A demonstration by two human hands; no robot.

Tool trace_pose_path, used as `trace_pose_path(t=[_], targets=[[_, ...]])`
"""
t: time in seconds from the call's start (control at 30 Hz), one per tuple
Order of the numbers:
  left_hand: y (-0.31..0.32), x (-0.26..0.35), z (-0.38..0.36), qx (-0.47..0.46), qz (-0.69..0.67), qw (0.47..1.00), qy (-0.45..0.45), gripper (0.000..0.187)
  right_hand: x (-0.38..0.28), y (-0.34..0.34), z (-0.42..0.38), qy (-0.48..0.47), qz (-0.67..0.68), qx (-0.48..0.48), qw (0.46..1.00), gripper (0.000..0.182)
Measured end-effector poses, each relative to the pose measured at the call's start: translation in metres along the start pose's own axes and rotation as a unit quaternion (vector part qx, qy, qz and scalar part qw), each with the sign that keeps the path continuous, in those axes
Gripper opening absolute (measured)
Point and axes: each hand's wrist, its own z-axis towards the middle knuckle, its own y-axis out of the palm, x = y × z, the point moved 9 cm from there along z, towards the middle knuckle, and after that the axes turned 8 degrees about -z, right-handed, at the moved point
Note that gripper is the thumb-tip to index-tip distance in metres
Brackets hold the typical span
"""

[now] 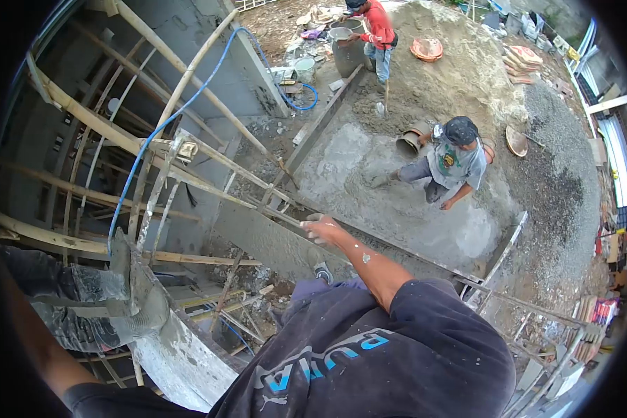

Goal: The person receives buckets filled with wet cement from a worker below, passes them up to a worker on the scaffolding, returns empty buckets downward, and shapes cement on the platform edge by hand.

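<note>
My right hand [319, 228] is stretched out beside the end of a light wooden rail [237, 198], its fingers apart and nothing visible between them. Whether it touches the rail is unclear. My left forearm shows at the lower left, but the left hand is lost beyond the dark edge. Near that forearm are grey, plastic-like wrapping [94, 285] and a flat tool or board [122, 265] smeared with wet cement. Below them stands a cement-splashed pale surface [188, 362].
Bamboo scaffolding [83, 118] and a blue hose [188, 104] cross the left. Below, a co-worker [453, 157] holds a bucket [412, 142] in a wet cement bed [341, 153]. Another person [376, 35] stands by a drum [348, 52]. Gravel [557, 153] lies right.
</note>
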Motion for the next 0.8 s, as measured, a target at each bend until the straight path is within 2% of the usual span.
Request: trace_pose_path(t=[0.03,0.07,0.1,0.17,0.2,0.23,0.27,0.3,0.33,0.37,0.4,0.43,0.47,0.5,0.53,0.57,0.63,0.73,0.8], targets=[[0.017,0.034,-0.014,-0.02,-0.062,0.998,0.023,0.056,0.048,-0.042,0.003,0.026,-0.08,0.058,0.995,0.065],[0.038,0.063,-0.03,-0.053,-0.134,0.989,0.034,0.06,0.063,-0.09,-0.038,-0.045,-0.199,0.229,0.952,0.064],[0.062,0.087,-0.05,-0.095,-0.204,0.974,0.032,0.064,0.114,-0.123,-0.056,0.017,-0.257,0.293,0.921,0.06],[0.129,0.114,-0.111,-0.225,-0.34,0.913,-0.034,0.072,0.243,-0.175,-0.08,0.105,-0.284,0.318,0.899,0.045],[0.172,0.115,-0.156,-0.295,-0.415,0.85,-0.133,0.079,0.26,-0.185,-0.122,0.097,-0.291,0.313,0.899,0.044],[0.215,0.111,-0.203,-0.346,-0.403,0.836,-0.138,0.071,0.267,-0.193,-0.168,0.089,-0.298,0.308,0.899,0.042],[0.267,0.101,-0.262,-0.369,-0.463,0.766,-0.251,0.07,0.324,-0.206,-0.188,0.167,-0.241,0.29,0.911,0.041],[0.324,0.084,-0.336,-0.363,-0.478,0.738,-0.309,0.074,0.338,-0.202,-0.235,0.263,-0.111,0.275,0.918,0.035],[0.361,0.074,-0.402,-0.397,-0.391,0.771,-0.31,0.072,0.408,-0.21,-0.237,0.234,-0.109,0.232,0.938,0.028],[0.387,0.066,-0.48,-0.411,-0.314,0.797,-0.311,0.068,0.426,-0.209,-0.273,0.289,-0.049,0.266,0.918,0.027],[0.408,0.062,-0.573,-0.44,-0.285,0.786,-0.328,0.063,0.438,-0.21,-0.312,0.34,0.008,0.299,0.892,0.026],[0.412,0.065,-0.664,-0.524,-0.252,0.723,-0.373,0.058,0.445,-0.204,-0.342,0.364,0.062,0.344,0.863,0.023],[0.378,0.102,-0.724,-0.53,-0.348,0.514,-0.578,0.052,0.45,-0.199,-0.365,0.384,0.115,0.386,0.831,0.021],[0.355,0.104,-0.839,-0.605,-0.202,0.366,-0.678,0.042,0.447,-0.193,-0.374,0.392,0.133,0.374,0.83,0.021],[0.317,0.12,-0.905,-0.613,-0.175,0.265,-0.723,0.039,0.442,-0.187,-0.378,0.398,0.151,0.362,0.829,0.022],[0.287,0.135,-0.928,-0.589,-0.195,0.23,-0.75,0.037,0.44,-0.18,-0.379,0.406,0.17,0.349,0.828,0.024],[0.244,0.156,-0.95,-0.544,-0.218,0.178,-0.79,0.033,0.437,-0.179,-0.352,0.362,0.169,0.332,0.855,0.024],[0.242,0.164,-0.958,-0.485,-0.245,0.163,-0.823,0.027,0.416,-0.176,-0.296,0.33,0.14,0.296,0.885,0.026],[0.257,0.158,-0.95,-0.448,-0.267,0.174,-0.835,0.023,0.366,-0.183,-0.257,0.315,0.019,0.264,0.912,0.031]])
